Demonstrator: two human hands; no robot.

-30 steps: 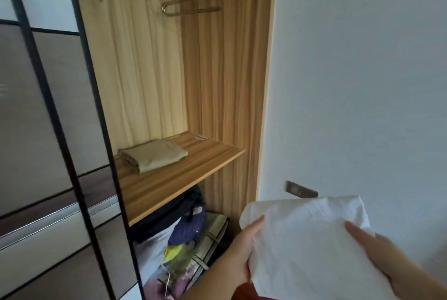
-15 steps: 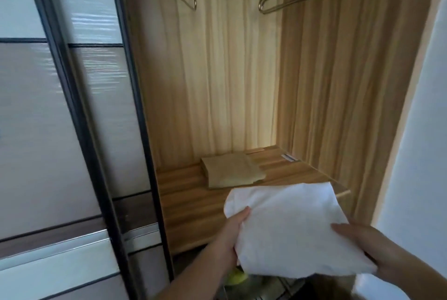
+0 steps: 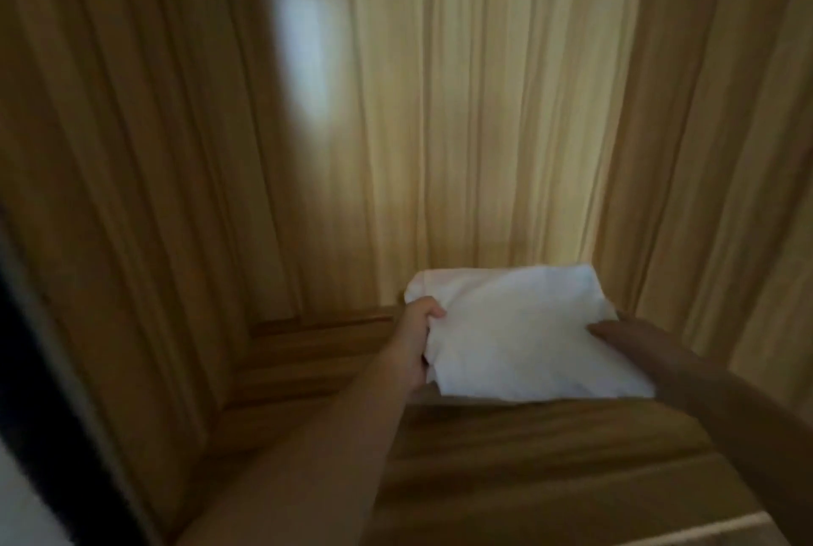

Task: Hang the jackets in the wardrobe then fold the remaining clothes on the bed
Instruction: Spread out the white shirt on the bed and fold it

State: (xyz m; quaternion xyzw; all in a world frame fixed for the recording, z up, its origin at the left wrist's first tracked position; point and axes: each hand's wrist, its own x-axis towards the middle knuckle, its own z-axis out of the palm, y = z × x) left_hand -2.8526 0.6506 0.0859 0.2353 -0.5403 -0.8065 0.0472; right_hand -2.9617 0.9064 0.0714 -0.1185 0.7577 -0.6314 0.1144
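Note:
A folded white garment (image 3: 519,334) is held inside the wardrobe, low over the wooden shelf (image 3: 506,453) near its back. My left hand (image 3: 415,343) grips the garment's left edge, thumb on top. My right hand (image 3: 633,339) holds the right edge with the thumb lying on top. The folded tan garment seen earlier on this shelf is hidden behind and under the white one. The frame is blurred.
The wardrobe's wooden back panel (image 3: 462,105) and side walls (image 3: 110,193) close in around the shelf. The dark door frame (image 3: 39,413) runs down the left edge. Bare shelf lies to the left and in front of the garment.
I have stepped in close to the wardrobe. Both hands have carried the white garment forward over the shelf, covering the tan garment. The hangers and door panels have left the view.

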